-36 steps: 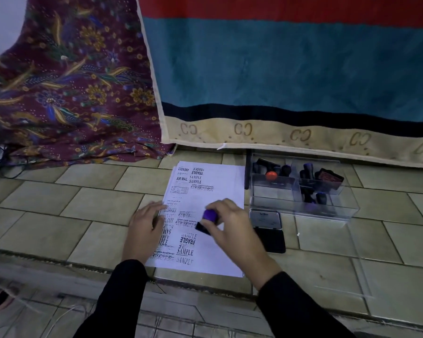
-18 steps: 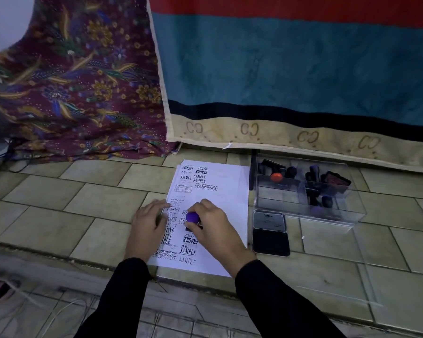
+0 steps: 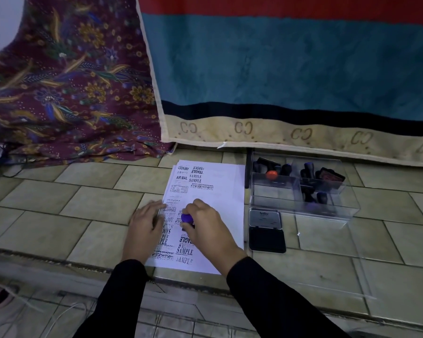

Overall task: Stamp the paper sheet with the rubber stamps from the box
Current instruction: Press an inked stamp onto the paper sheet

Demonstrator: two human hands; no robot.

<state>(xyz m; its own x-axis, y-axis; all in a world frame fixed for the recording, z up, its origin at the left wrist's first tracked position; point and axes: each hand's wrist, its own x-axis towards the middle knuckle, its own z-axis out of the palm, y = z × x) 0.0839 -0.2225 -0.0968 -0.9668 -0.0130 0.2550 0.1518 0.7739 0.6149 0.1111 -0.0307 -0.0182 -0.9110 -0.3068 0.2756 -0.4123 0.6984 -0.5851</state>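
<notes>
Since the frame a second ago, the right hand (image 3: 206,230) has carried the purple-handled stamp (image 3: 187,218) leftward across the paper sheet (image 3: 220,191), from near the sheet's right half to a spot close beside the left hand (image 3: 145,228). Now the right hand's fingers curl around the stamp's round purple knob, thumb and forefinger closed on it, and the dark base under the knob meets the paper just above a printed "FRAGILE". How hard it presses cannot be told.

The left hand lies flat on the sheet's left edge, fingers stretched out and slightly spread, grasping nothing, its fingertips (image 3: 163,203) resting over the printed words there. Both arms wear black sleeves (image 3: 266,296).

The sheet lies on the tiled floor (image 3: 83,211), already marked with prints such as "AIR MAIL", "SAMPLE" and "FRAGILE". Just to its right sits an open ink pad (image 3: 267,237), its lid tilted up behind the black pad. Beyond that stands the clear plastic box (image 3: 332,211), divided into compartments, with several dark stamps inside and one with an orange knob (image 3: 271,174) in the far left section. A striped blanket (image 3: 279,69) and a floral cloth (image 3: 71,89) hang behind.
</notes>
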